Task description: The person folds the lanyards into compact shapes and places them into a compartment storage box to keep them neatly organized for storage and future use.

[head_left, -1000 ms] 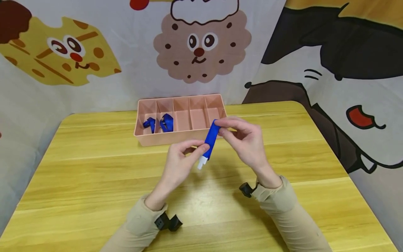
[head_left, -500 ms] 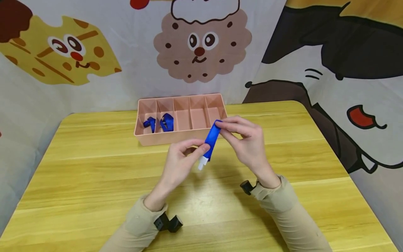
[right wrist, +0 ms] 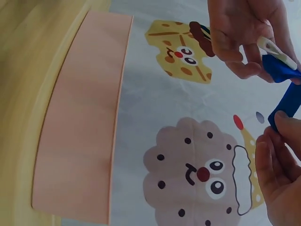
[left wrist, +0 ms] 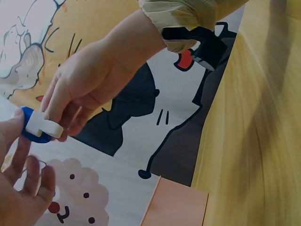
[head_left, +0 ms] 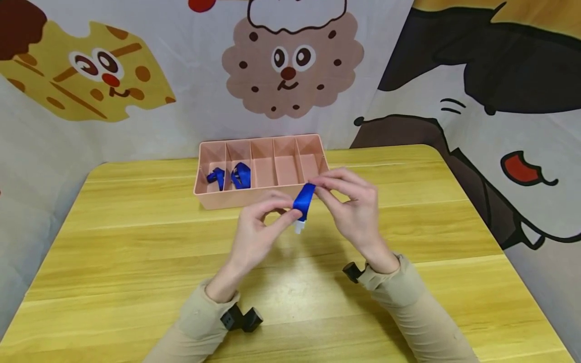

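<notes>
Above the desk (head_left: 136, 242), just before the tray (head_left: 260, 196), both hands pinch one blue strap (head_left: 304, 200). Its long axis tilts up-right: the left hand (head_left: 260, 229) grips the lower, white-clipped end, the right hand (head_left: 351, 212) the upper end.

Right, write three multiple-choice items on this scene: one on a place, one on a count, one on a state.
1. Where is the pink organiser box?
A. far side of the table
B. on the floor
C. under the left arm

2. How many compartments hold blue straps?
A. none
B. two
C. five

3. How is the blue strap held?
A. lying loose on the table
B. by the left hand alone
C. pinched by both the left hand and the right hand

Key: A, it sits near the backdrop; B, the two leftmost are filled; C, each hand has a grip on an end.
</notes>
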{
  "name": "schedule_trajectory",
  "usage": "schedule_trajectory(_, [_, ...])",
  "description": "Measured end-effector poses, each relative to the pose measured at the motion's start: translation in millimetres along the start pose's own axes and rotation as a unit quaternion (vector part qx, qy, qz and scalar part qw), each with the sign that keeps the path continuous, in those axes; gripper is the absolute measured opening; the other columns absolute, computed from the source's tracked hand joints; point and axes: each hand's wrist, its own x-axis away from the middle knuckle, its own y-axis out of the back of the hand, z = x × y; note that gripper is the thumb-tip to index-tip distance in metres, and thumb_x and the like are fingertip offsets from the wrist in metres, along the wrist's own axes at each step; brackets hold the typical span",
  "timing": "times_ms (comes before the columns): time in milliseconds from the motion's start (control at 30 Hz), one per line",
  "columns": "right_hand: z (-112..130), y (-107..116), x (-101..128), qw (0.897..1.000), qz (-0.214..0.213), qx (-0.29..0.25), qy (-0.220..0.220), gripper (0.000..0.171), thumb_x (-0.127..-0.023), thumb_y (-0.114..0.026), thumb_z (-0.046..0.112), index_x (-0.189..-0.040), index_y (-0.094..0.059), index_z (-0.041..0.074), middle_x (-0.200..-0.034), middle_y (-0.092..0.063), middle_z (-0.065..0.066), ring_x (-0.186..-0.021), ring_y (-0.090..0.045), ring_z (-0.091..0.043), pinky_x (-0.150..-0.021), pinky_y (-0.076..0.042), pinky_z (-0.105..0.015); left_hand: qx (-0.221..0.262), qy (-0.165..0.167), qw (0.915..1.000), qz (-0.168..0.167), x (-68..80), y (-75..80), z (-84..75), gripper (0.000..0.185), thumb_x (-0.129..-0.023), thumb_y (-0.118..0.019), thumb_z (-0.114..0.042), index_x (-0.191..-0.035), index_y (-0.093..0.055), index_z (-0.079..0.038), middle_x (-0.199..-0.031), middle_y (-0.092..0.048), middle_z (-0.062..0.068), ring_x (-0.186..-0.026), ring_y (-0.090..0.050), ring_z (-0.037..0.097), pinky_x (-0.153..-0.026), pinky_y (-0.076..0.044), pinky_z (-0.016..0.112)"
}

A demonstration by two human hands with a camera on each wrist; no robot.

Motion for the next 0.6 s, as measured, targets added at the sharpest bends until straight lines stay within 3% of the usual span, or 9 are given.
schedule_trajectory(167, [-0.3, -4.6, 1.6, 0.999, 0.009, -0.028, -0.021, 0.010, -0.084, -0.079, -0.014, -0.093, -0.080, -0.010, -0.090, -0.078, -0.024, -0.089, -0.072, -0.005, -0.079, -0.059, -0.014, 0.030, -0.034, 0.9986, -0.025, 0.1, 1.3, -2.0, 0.010, -0.095, -0.072, 0.004, -0.100, -0.072, 0.013, -0.101, -0.072, 0.025, -0.097, -0.066, 0.003, -0.094, -0.057, 0.023])
schedule_trajectory(333, [2.1, -2.9, 0.8, 0.999, -0.033, -0.026, -0.005, 0.014, -0.082, -0.077, -0.018, -0.094, -0.079, -0.012, -0.089, -0.076, -0.027, -0.093, -0.069, 0.005, -0.080, -0.058, -0.013, 0.025, -0.024, 0.9993, 0.016, 0.9, 0.6, -5.2, 0.011, -0.098, -0.069, 0.002, -0.102, -0.073, 0.011, -0.102, -0.071, 0.027, -0.099, -0.064, 0.005, -0.096, -0.056, 0.025])
schedule_trajectory(433, [2.2, -2.1, 0.2, 0.999, -0.035, -0.025, -0.002, 0.014, -0.082, -0.077, -0.018, -0.095, -0.079, -0.012, -0.089, -0.076, -0.027, -0.094, -0.070, 0.005, -0.081, -0.059, -0.013, 0.024, -0.025, 0.9992, 0.019, 1.5, 0.4, -5.2, 0.012, -0.098, -0.069, 0.002, -0.103, -0.074, 0.011, -0.101, -0.071, 0.025, -0.099, -0.064, 0.006, -0.096, -0.056, 0.025])
schedule_trajectory(600, [2.1, -8.0, 3.8, 0.999, -0.001, -0.041, -0.005, 0.011, -0.086, -0.077, -0.014, -0.096, -0.080, -0.010, -0.090, -0.078, -0.024, -0.089, -0.074, -0.005, -0.079, -0.060, -0.016, 0.053, -0.061, 0.9965, -0.021, 1.9, 2.4, -3.0, 0.017, -0.097, -0.072, -0.001, -0.103, -0.071, 0.015, -0.101, -0.075, -0.002, -0.094, -0.066, 0.003, -0.095, -0.057, 0.022])
